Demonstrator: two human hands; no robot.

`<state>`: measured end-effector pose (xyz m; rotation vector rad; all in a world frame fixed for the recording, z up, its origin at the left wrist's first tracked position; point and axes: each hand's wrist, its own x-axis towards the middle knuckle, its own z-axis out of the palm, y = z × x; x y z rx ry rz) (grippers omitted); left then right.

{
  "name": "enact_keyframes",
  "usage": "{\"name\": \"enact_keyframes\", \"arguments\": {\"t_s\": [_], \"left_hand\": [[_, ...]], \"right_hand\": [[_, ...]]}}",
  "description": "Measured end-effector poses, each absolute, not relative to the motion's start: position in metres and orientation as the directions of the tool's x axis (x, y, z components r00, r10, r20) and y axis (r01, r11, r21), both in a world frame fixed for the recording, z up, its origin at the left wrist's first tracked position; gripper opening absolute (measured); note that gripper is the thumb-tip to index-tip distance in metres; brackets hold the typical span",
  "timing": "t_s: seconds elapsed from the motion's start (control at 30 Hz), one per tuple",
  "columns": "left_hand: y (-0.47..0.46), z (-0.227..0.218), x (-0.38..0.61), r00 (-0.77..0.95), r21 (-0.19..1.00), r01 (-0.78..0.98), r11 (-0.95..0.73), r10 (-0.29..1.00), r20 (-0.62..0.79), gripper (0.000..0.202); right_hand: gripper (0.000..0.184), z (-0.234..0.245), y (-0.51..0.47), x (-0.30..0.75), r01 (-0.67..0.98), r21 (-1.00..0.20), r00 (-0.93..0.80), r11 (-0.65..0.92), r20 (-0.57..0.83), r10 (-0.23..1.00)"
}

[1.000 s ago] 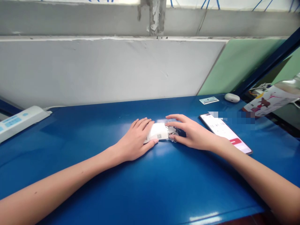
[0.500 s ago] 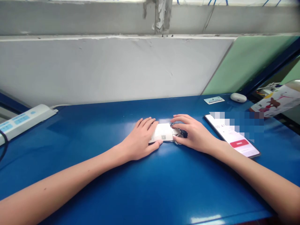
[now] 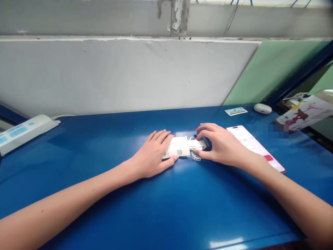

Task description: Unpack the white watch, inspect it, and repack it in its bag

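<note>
A small white packet (image 3: 179,148) with a printed code on it lies flat on the blue table (image 3: 166,205), a bit of clear wrapping showing at its right end. My left hand (image 3: 152,156) rests on the packet's left end, fingers over the top and thumb against its near edge. My right hand (image 3: 221,146) is at the packet's right end, its fingers curled and pinching a white strip (image 3: 197,144) that sticks out of the packet.
A phone (image 3: 256,147) with a lit white screen lies just right of my right hand. Behind it are a small card (image 3: 236,111) and a white earbud case (image 3: 262,108). A white power strip (image 3: 23,132) sits at far left. A printed bag (image 3: 305,113) lies beyond the table's right edge.
My right hand has drawn back a little to the right, and a white strip now shows between it and the packet. My left hand stays on the packet.
</note>
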<state>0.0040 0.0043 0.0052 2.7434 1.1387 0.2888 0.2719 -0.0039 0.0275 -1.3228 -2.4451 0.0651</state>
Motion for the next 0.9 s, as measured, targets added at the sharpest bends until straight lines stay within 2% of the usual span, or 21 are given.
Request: {"name": "enact_keyframes", "arguments": {"t_s": [0.17, 0.37, 0.63, 0.73, 0.9], "left_hand": [[0.004, 0.005, 0.004, 0.693, 0.23, 0.677, -0.7, 0.71, 0.12, 0.06], [0.004, 0.005, 0.004, 0.696, 0.216, 0.677, -0.704, 0.707, 0.123, 0.06], [0.005, 0.006, 0.004, 0.689, 0.237, 0.676, -0.698, 0.712, 0.134, 0.058], [0.006, 0.006, 0.003, 0.679, 0.258, 0.681, -0.685, 0.723, 0.126, 0.057], [0.006, 0.008, 0.004, 0.656, 0.292, 0.699, -0.653, 0.748, 0.102, 0.06]], "right_hand": [[0.034, 0.019, -0.002, 0.274, 0.726, -0.221, -0.586, 0.651, 0.297, 0.754], [0.029, 0.014, 0.0, 0.271, 0.672, -0.305, -0.625, 0.675, 0.255, 0.738], [0.024, 0.021, 0.005, 0.276, 0.705, -0.229, -0.634, 0.672, 0.222, 0.741], [0.022, 0.023, 0.008, 0.282, 0.724, -0.233, -0.598, 0.65, 0.258, 0.759], [0.03, 0.027, 0.013, 0.291, 0.758, -0.209, -0.523, 0.617, 0.37, 0.768]]}}
